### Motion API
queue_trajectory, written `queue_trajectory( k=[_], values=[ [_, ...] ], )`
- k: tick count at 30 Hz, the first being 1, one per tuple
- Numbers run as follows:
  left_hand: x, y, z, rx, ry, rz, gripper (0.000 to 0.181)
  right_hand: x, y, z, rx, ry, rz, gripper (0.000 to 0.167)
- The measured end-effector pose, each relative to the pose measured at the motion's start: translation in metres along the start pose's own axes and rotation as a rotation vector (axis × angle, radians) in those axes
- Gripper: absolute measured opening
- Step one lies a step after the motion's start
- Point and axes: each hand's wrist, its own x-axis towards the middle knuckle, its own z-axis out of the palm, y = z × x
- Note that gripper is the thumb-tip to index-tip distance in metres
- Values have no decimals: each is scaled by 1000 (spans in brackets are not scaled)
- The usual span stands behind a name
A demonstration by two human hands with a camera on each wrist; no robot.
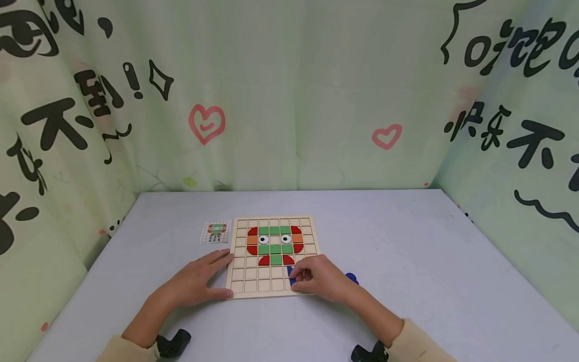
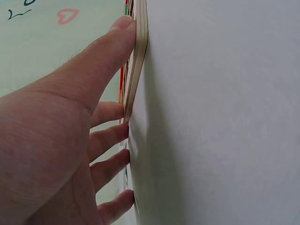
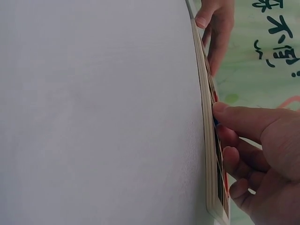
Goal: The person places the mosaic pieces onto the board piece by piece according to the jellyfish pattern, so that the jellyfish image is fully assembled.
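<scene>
A wooden grid board lies flat on the table. Red, green and orange pieces and two eye tiles form a figure in its cells. My left hand rests against the board's left edge, thumb near the front corner and fingers spread along the side. Over the lower right of the grid, my right hand pinches a narrow blue piece between thumb and forefinger, the other fingers curled. Its fingers partly cover the piece, and the hand hides the board's front right corner. In the right wrist view, the thumb is at the board's edge.
A small picture card with a similar figure lies beside the board's upper left. More blue pieces lie on the table just behind the right wrist. A light curtain with writing and hearts surrounds the white table.
</scene>
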Motion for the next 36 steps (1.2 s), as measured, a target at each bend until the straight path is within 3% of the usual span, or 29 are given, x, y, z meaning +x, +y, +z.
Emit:
queue_trajectory(
  k=[15,25,36],
  values=[
    [2,0,1,-8,-18,-17,86,-6,8,-8,-22,42,5,11],
    [-1,5,-2,-11,-29,-21,88,-29,26,-29,-27,68,83,16],
    [1,3,-1,-5,-26,-26,88,-60,49,-54,-81,126,57,16]
  ],
)
